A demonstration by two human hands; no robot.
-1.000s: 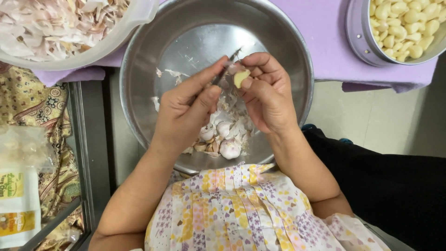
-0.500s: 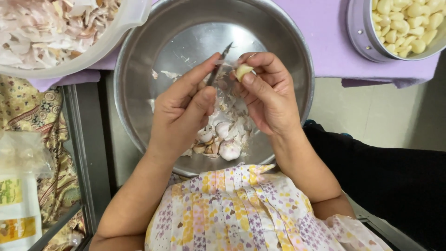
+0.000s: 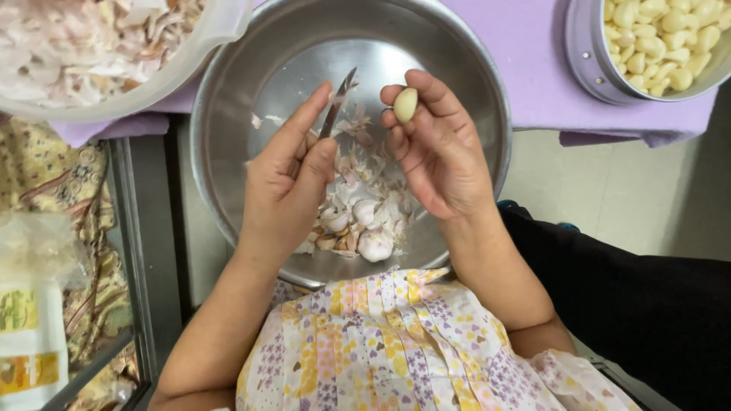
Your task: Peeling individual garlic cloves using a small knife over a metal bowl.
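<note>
My left hand [image 3: 285,179] grips a small knife [image 3: 338,101], its blade pointing up and away over a large steel bowl [image 3: 228,91]. My right hand [image 3: 434,148] holds a peeled pale-yellow garlic clove [image 3: 405,104] between thumb and fingertips, a little to the right of the blade. Unpeeled garlic cloves and papery skins [image 3: 365,217] lie in the bowl under both hands. The bowl rests on my lap against a floral dress.
A container of garlic skins [image 3: 91,46] sits at the upper left. At the upper right a steel bowl of peeled cloves [image 3: 655,42] stands on a purple cloth [image 3: 533,68]. A plastic bag and packet [image 3: 30,320] lie at the lower left.
My hands have parted: the right hand drew the peeled clove rightward away from the knife, and the left hand tilted the blade upward.
</note>
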